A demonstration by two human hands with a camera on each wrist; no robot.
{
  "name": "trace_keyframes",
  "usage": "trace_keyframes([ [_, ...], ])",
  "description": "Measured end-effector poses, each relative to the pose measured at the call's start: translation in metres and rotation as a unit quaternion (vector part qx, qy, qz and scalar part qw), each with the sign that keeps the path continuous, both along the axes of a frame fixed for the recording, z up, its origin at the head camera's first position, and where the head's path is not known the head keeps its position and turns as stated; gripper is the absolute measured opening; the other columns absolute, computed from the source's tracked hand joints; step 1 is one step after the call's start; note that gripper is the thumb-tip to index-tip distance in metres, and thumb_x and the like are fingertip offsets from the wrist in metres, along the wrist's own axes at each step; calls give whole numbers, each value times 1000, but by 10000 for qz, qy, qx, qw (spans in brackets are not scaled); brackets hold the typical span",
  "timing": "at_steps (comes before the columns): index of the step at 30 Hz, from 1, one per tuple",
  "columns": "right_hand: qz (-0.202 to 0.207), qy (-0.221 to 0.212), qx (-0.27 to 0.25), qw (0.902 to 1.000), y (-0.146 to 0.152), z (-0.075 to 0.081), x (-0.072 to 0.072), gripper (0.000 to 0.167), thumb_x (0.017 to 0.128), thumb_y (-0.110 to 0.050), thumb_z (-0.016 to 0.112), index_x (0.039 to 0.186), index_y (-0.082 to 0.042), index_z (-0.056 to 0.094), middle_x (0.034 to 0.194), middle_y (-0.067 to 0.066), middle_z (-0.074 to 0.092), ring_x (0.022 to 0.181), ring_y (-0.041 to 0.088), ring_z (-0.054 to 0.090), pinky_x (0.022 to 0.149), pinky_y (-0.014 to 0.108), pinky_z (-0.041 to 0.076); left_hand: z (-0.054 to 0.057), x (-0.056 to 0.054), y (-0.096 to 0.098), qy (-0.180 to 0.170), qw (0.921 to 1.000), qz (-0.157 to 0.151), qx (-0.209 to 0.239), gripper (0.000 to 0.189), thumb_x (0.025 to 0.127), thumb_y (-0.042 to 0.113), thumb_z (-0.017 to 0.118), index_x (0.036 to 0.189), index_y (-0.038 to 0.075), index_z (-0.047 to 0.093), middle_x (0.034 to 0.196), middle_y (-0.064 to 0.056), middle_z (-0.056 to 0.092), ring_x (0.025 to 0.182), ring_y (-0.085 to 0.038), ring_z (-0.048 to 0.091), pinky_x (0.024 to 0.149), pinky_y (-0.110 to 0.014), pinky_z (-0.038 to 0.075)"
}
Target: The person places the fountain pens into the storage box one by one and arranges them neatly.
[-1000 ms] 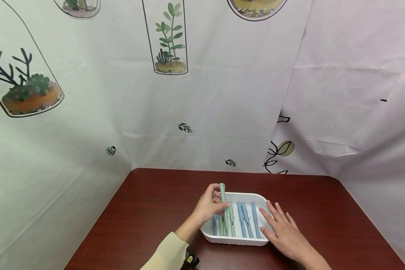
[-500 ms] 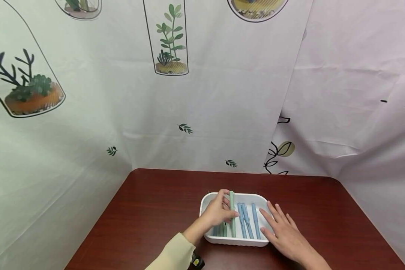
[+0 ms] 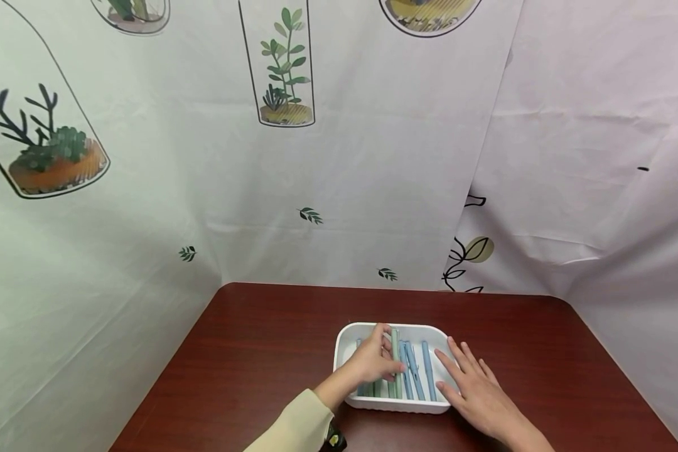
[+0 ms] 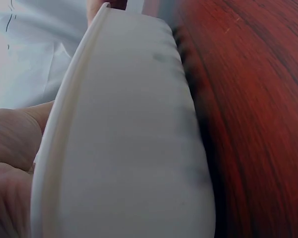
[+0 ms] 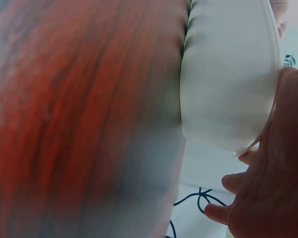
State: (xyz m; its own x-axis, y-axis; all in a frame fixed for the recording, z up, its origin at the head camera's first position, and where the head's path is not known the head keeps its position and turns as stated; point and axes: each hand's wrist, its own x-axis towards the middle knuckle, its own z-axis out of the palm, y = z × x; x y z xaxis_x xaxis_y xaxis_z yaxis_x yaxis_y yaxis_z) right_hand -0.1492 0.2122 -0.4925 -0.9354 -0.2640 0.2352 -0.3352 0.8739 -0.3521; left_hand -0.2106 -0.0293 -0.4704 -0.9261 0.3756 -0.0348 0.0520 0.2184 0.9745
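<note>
In the head view, a white tray (image 3: 395,407) holds a row of slim pens, pale green and blue. My left hand (image 3: 367,363) reaches over the left half and holds a pale green pen (image 3: 396,345) between thumb and fingers, low in the tray. It lies just left of the blue pens (image 3: 405,376); another blue pen (image 3: 429,371) lies apart to the right. More green pens (image 3: 376,388) are partly hidden below my left hand. My right hand (image 3: 477,392) rests at the tray's right rim, fingers straight and spread; the right wrist view shows the hand (image 5: 273,158) against that rim.
The tray stands on a dark red-brown wooden table (image 3: 271,333), near its front. Pale printed cloth (image 3: 344,169) hangs behind and at both sides. A dark cable (image 5: 201,194) shows beyond the table edge in the right wrist view.
My left hand has moved right and down with the green pen, from raised over the tray's left part to low beside the blue pens. My right hand has stayed at the rim.
</note>
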Motion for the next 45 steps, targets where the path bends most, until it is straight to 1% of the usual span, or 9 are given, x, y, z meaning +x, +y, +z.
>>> trace_keyframes([
  [2,5,12,-3,10000,0,0,0,58,99,-45,61,152,-21,50,164,13,31,147,46,29,109,72,26,-1,0,1,37,10000,-4,-26,64,77,-13,80,124,9,43,94,-8,51,69,-15,59,53,-36,60],
  [9,35,149,-62,9999,0,0,2,58,99,-44,62,151,-21,51,164,11,31,147,45,31,108,71,29,-4,0,2,36,9990,-102,-429,65,79,-4,83,128,12,42,95,-8,52,69,-16,60,54,-35,59],
  [18,33,115,-71,9999,-1,0,1,58,99,-43,63,151,-20,51,164,12,31,147,46,30,107,72,30,-6,-2,1,-31,9980,-117,-618,68,78,-4,84,128,12,41,95,-7,51,68,-16,59,55,-35,59],
  [21,27,72,-78,9999,0,0,1,58,99,-42,63,151,-20,51,165,12,30,147,46,30,107,72,30,-6,-3,1,14,9975,-79,-700,68,77,-4,84,128,11,41,92,-7,53,64,-16,61,54,-33,58],
  [25,25,67,-85,9999,0,0,1,59,99,-44,62,151,-20,51,164,13,31,147,46,30,107,72,31,-6,-4,1,196,9962,-2,-853,68,75,-3,86,126,9,42,85,-8,55,56,-15,62,51,-30,57],
  [33,14,110,-130,9999,0,-2,1,59,99,-46,62,151,-21,51,165,12,31,147,46,31,106,72,32,-9,-7,2,523,9888,130,-1392,64,73,4,90,119,7,46,77,-3,55,51,-12,60,48,-26,51],
  [38,12,64,-136,9999,0,-2,1,58,99,-45,62,151,-21,51,165,12,30,147,45,31,105,72,32,-10,-9,4,620,9817,213,-1790,66,73,10,92,122,6,47,74,1,55,51,-12,60,49,-25,45],
  [42,-7,29,-138,9999,0,-2,1,58,99,-45,62,151,-21,51,165,13,30,147,45,30,105,72,32,-11,-10,5,660,9783,241,-1947,68,74,12,92,123,5,47,73,2,56,51,-11,59,50,-25,43],
  [45,-8,33,-133,9999,1,-2,0,58,99,-46,61,151,-21,51,165,13,30,147,45,30,105,72,33,-11,-10,5,673,9779,240,-1967,67,74,12,92,123,5,47,74,2,56,51,-12,59,50,-25,42],
])
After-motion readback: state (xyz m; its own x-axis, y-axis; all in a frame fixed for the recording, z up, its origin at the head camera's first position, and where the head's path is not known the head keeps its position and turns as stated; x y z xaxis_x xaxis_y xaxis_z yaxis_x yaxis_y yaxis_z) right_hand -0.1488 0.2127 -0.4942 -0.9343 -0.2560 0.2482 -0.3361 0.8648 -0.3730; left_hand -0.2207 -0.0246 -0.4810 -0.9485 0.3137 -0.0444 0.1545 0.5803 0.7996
